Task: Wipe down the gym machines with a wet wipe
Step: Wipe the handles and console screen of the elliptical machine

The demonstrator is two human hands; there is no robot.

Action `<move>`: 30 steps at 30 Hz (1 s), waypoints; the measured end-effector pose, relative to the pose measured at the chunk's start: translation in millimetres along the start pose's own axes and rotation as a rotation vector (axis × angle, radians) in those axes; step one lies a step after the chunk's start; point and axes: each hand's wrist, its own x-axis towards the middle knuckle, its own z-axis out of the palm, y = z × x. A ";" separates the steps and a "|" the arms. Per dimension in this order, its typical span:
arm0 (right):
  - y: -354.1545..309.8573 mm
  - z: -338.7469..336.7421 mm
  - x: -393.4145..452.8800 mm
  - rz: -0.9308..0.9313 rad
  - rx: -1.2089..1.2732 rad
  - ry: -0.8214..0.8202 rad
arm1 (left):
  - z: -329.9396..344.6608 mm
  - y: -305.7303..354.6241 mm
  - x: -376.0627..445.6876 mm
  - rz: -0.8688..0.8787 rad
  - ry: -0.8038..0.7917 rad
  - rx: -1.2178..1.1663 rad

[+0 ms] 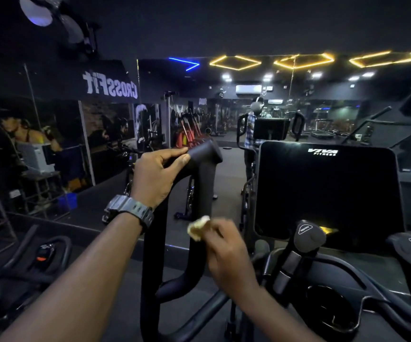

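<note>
The left hand (155, 177), a dark watch (130, 211) on its wrist, curls its fingers round the top of the black looped machine handle (200, 174). Lower right, the blurred right hand (226, 253) pinches a crumpled pale yellowish wet wipe (198, 227) against the handle's upright, beside the dark console screen (327, 191).

Open gap inside the handle loop (200, 218), btwn its two bars. Console screen (327, 193) blocks the right side; short grips (309, 236) w/ caps stand just below it. Floor to the left is open up to the mirror wall (51, 144).

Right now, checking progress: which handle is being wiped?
The tall looped handle, gripped by the left hand; right hand presses the wipe on it.
</note>
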 end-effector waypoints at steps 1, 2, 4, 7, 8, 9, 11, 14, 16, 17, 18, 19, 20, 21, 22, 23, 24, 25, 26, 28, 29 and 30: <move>-3.6 0.6 -12.8 0.025 0.037 0.003 | 0.5 0.3 -0.7 0.004 0.001 -0.001; -4.3 2.8 -11.2 0.070 0.080 0.034 | 0.2 0.2 -1.3 0.003 0.001 0.001; -3.1 1.2 25.7 0.244 0.117 0.181 | 1.8 3.2 -0.5 0.001 -0.005 -0.007; 10.8 -7.0 89.8 0.477 0.221 0.311 | 2.2 4.8 0.1 0.005 -0.007 -0.004; 15.5 -6.8 93.4 0.487 0.302 0.324 | 2.0 4.6 -0.1 0.000 -0.010 -0.004; 16.8 -2.8 84.8 0.513 0.382 0.318 | 1.3 4.5 -0.2 -0.005 -0.014 -0.003; 15.9 15.0 35.4 0.655 0.525 0.241 | 1.4 3.2 -0.6 -0.004 -0.018 0.001; -2.1 27.4 -30.2 0.865 0.715 0.047 | 3.8 0.7 -3.0 -0.007 -0.014 -0.014; 6.3 23.6 -4.6 0.820 0.757 0.063 | 4.7 1.2 -4.1 -0.008 -0.004 -0.009; 13.6 16.6 23.3 0.826 0.818 0.109 | 5.7 2.5 -4.1 -0.006 0.000 -0.004; 19.7 8.1 54.0 0.823 0.847 0.155 | 6.3 3.7 -4.2 -0.002 0.003 0.002; 27.8 3.9 78.1 0.825 0.928 0.196 | 6.4 4.5 -4.2 0.002 0.008 0.007; 33.5 2.5 91.5 0.821 1.000 0.225 | 6.4 4.6 -4.4 0.005 0.014 0.011; 35.4 5.6 91.8 0.843 1.072 0.227 | 6.1 4.4 -4.9 0.007 0.023 0.012; 35.6 13.8 77.3 0.875 1.121 0.197 | 5.7 4.2 -5.1 0.010 0.027 0.015; 31.8 22.1 51.0 0.909 1.170 0.136 | 5.5 4.4 -5.2 0.012 0.028 0.022; 23.6 27.3 21.4 0.984 1.232 0.068 | 5.5 4.4 -5.0 0.011 0.027 0.028; 14.8 28.3 -3.7 1.084 1.312 -0.018 | 5.6 4.6 -4.8 0.012 0.023 0.035; 8.7 27.5 -20.3 1.147 1.354 -0.094 | 5.6 4.6 -5.5 0.014 0.022 0.040; 14.1 26.5 -11.3 1.093 1.355 -0.122 | 7.0 5.5 -4.9 0.017 0.016 0.057; 24.0 28.3 11.8 1.038 1.327 -0.053 | 8.4 6.3 -5.5 0.015 0.012 0.062; 31.8 28.3 42.1 1.004 1.303 0.043 | 9.3 6.3 -5.9 0.012 0.014 0.062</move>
